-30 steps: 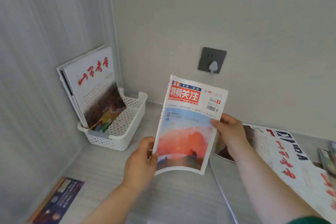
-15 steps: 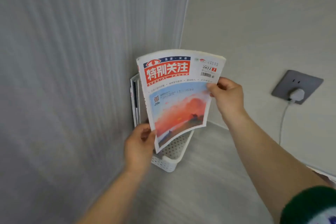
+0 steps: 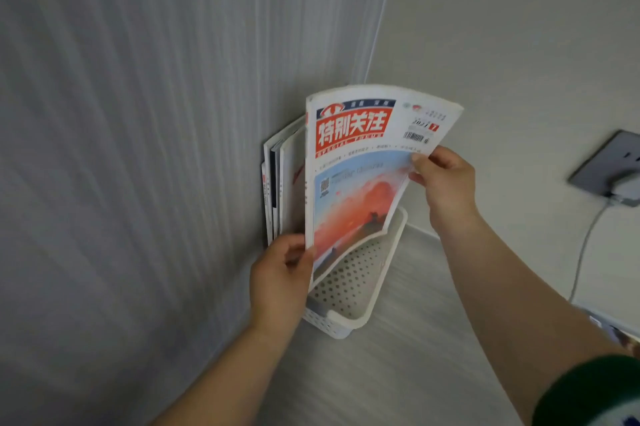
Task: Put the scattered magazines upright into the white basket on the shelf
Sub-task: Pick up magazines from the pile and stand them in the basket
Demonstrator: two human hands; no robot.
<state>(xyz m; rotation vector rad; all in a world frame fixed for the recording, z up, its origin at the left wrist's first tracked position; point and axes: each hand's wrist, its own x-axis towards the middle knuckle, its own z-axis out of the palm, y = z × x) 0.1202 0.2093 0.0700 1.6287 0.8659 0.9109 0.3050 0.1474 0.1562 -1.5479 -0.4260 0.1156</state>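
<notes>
Both bare forearms reach up from the bottom of the frame toward its centre. The right hand (image 3: 445,180), right of centre, has its grip pinched on the right edge of the magazine (image 3: 363,176), thumb on the cover and fingers behind. The left hand (image 3: 278,282), below centre, has its grip closed on the magazine's lower left corner, thumb in front. A dark green sleeve (image 3: 588,391) shows at the lower right corner.

The white basket (image 3: 349,287), perforated, sits on the grey shelf (image 3: 398,373) in the corner where the two walls meet, just below centre. Several magazines (image 3: 277,183) already stand upright in it, leaning against the left wall.

The held magazine is upright and bowed, its lower edge dipping inside the basket, just in front of the standing ones. Its cover has a red title block with white characters, a barcode at upper right and an orange-red sky picture.

At the right edge, a blurred grey wall socket (image 3: 609,166) holds a plug with a cable (image 3: 585,245) hanging down
</notes>
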